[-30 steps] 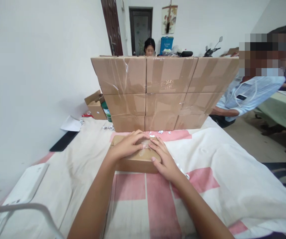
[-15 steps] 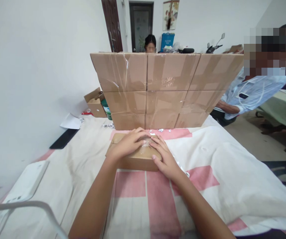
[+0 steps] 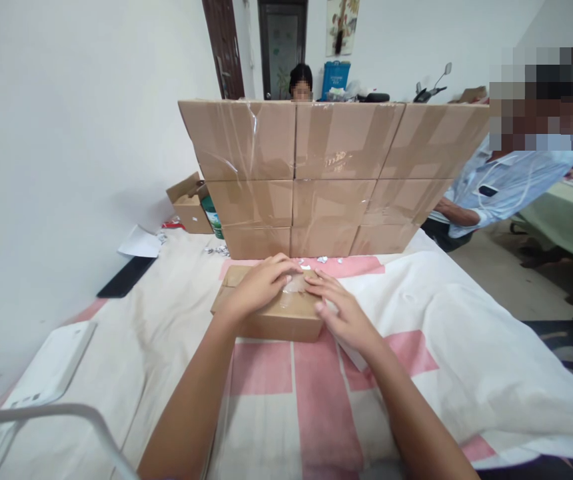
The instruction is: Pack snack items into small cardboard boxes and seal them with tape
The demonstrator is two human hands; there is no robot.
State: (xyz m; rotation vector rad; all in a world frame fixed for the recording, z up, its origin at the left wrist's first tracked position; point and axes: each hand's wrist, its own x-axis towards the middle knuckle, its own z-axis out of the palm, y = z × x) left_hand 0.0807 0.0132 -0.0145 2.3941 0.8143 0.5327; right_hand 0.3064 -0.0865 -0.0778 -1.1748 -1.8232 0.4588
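Observation:
A small flat cardboard box (image 3: 286,319) lies on the pink-and-white sheet (image 3: 456,347) in front of me, with clear tape across its top. My left hand (image 3: 259,285) rests palm down on the box's top, fingers curved over the taped seam. My right hand (image 3: 342,307) lies at the box's right end with fingers stretched flat, fingertips touching the tape beside the left hand's. Neither hand holds anything.
A wall of taped cardboard boxes (image 3: 334,177), three rows high, stands just behind the small box. An open carton (image 3: 189,205) and a green container sit at the back left. A black flat object (image 3: 126,276) and a white device (image 3: 49,367) lie left. A person in a light shirt (image 3: 501,187) sits right; another person (image 3: 300,81) behind the stack.
My right hand slid slightly to the right, off the box's top toward its right end. The left hand stayed pressed on the taped seam. The view tilted up a little.

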